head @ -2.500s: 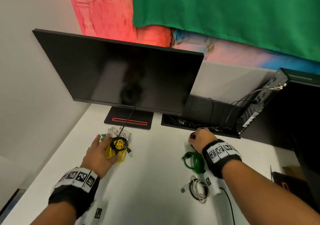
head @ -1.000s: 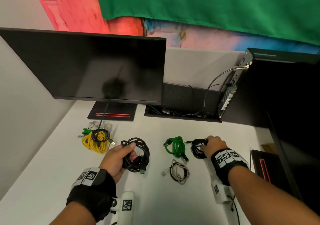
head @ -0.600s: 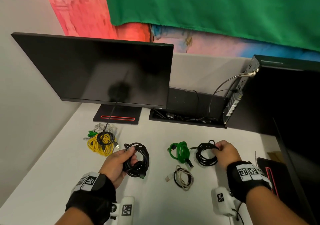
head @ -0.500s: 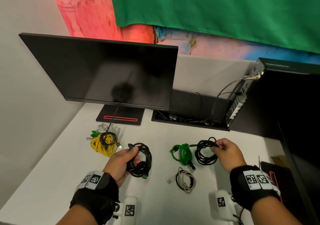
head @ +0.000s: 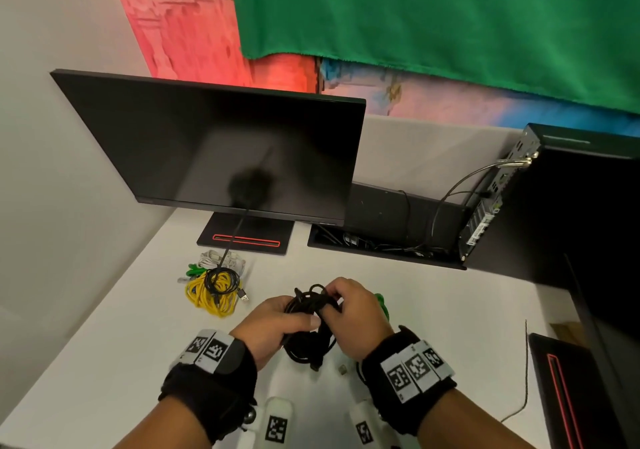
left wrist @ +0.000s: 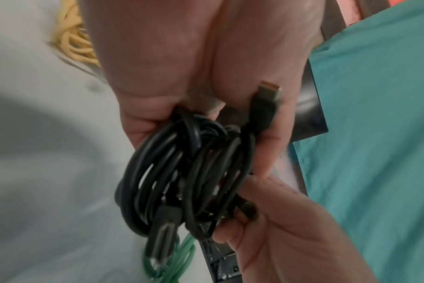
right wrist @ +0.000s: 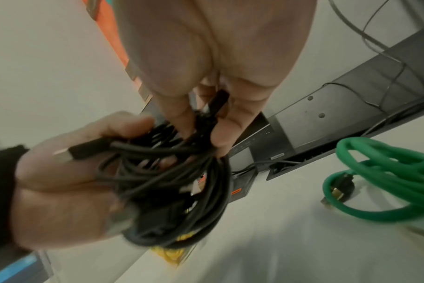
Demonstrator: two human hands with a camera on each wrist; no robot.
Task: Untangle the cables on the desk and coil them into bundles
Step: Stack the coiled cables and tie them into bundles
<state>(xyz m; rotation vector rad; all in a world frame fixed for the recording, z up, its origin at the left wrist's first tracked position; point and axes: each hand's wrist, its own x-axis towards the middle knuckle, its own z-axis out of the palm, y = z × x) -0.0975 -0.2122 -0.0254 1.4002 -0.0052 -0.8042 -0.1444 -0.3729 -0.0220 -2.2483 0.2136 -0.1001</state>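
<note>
You are holding the black cable coils (head: 308, 324) above the counter (head: 450, 327) — left hand (head: 273, 327) gripping, right hand (head: 353, 313) pinching; next, probably, gathering them into one bundle.

The bundle of smooth black rubbery cables (left wrist: 182, 172) shines faintly; beside it, one black plastic plug with a metal tip (left wrist: 269, 92). Below it lies the matt white worktop (head: 450, 327). Behind, the glossy black monitor screen (head: 207, 151).

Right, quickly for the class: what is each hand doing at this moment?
Left hand: fingers curled round the black cable bundle, holding it.
Right hand: fingertips pinch the same black cable bundle near its top.
</note>
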